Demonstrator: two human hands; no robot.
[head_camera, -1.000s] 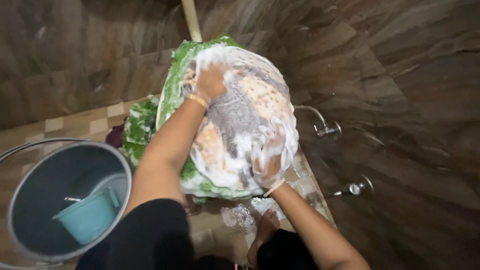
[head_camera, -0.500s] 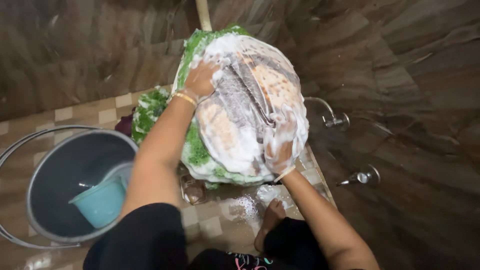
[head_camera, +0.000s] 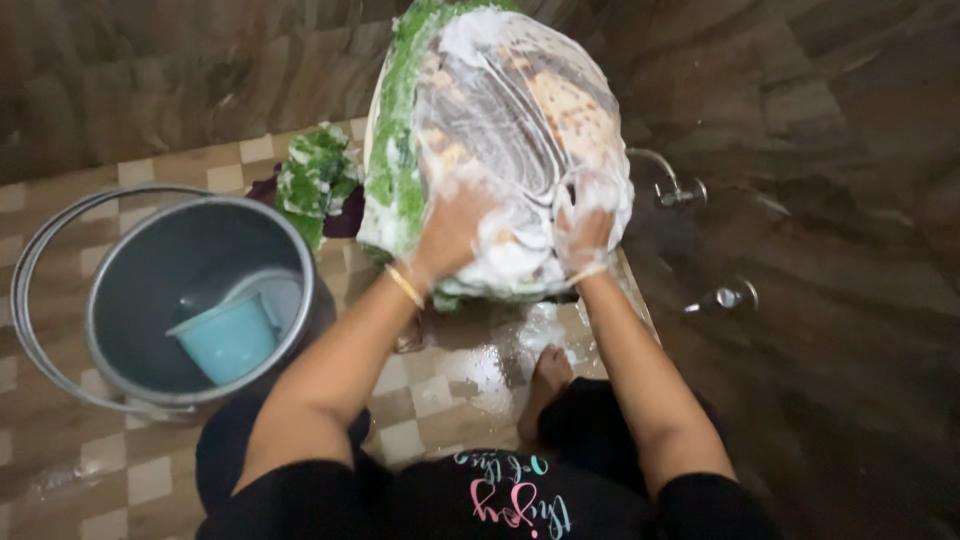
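Upper centre of frame: a bulky, rounded cloth bundle (head_camera: 500, 130) — green shaggy pile, brown patterned fabric, coated in white lather. Left hand (head_camera: 452, 232) and right hand (head_camera: 585, 235) are pressed flat on its lower edge, fingers spread. Grey round bucket (head_camera: 130, 300) — smooth plastic — sits left.

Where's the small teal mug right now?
In the head view, the teal mug sits inside the grey bucket on the person's left, beside the soapy cloth.

Single head camera, looking steeply down, close over checkered floor (head_camera: 420, 395) toward brown wall (head_camera: 820, 150).
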